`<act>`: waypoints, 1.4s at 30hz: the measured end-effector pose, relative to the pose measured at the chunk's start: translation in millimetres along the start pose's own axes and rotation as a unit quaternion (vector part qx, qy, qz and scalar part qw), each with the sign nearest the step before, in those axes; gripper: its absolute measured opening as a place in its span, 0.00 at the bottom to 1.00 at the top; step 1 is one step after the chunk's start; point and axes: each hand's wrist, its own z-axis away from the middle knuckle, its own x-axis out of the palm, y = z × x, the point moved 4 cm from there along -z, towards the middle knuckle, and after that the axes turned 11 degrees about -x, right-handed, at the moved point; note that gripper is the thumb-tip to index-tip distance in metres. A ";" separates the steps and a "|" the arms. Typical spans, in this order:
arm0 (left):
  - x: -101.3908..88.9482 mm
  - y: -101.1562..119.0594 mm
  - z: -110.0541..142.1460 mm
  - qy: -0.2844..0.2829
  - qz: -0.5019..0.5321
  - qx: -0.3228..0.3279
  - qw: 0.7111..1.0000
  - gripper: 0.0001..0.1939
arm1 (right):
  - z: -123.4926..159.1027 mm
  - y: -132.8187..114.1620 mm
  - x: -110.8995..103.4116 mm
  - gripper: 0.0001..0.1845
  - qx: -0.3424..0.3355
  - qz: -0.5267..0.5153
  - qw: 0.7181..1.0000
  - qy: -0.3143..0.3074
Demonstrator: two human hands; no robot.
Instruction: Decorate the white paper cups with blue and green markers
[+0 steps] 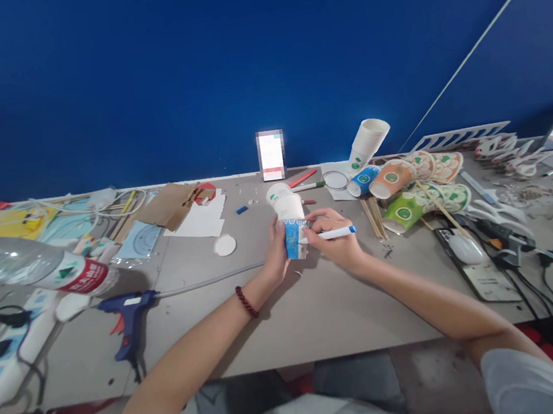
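Observation:
My left hand [276, 253] is wrapped round a paper cup [290, 222], white with a blue patterned band, held tilted above the grey table [319, 309]. My right hand [334, 237] pinches a white marker with a blue cap [333, 233], its tip against the cup's blue band. A dark red bead bracelet [246, 302] sits on my left wrist. Both hands meet at the table's middle.
A blue glue gun [127, 312] and a plastic water bottle [32, 267] lie at left, by a power strip [3, 361]. Printed paper cups [417, 183], a white cup stack [368, 141] and wooden sticks [373, 216] sit at right. A mouse [466, 249], cables, cardboard [168, 205] and paper [202, 219] lie around.

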 end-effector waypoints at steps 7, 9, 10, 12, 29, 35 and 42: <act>0.6 -1.7 -1.3 -0.001 -0.012 0.002 1.000 0.37 | -3.9 3.6 -2.5 0.15 0.033 -0.008 0.999 0.034; 1.2 -1.2 -0.9 -0.004 -0.016 0.003 1.000 0.37 | -3.5 3.1 -2.5 0.16 0.024 -0.009 0.999 0.033; 1.5 -0.8 -0.5 -0.004 -0.017 0.001 1.000 0.37 | -2.8 2.7 -2.3 0.16 0.020 -0.008 0.999 0.031; 2.0 -0.2 0.4 -0.002 -0.014 -0.004 1.000 0.37 | -0.7 1.7 -1.6 0.17 0.012 -0.006 1.000 0.022; 1.8 -1.4 -1.1 -0.008 -0.017 0.005 1.000 0.40 | -5.7 1.4 -4.5 0.14 -0.006 0.021 1.000 0.023; 0.9 -2.7 -1.8 -0.006 -0.020 0.002 1.000 0.40 | 0.3 2.7 -1.2 0.17 0.008 0.021 1.000 0.012; -0.2 -3.1 -2.3 -0.012 -0.019 0.009 1.000 0.45 | 2.4 2.3 0.3 0.18 0.005 0.031 0.999 0.000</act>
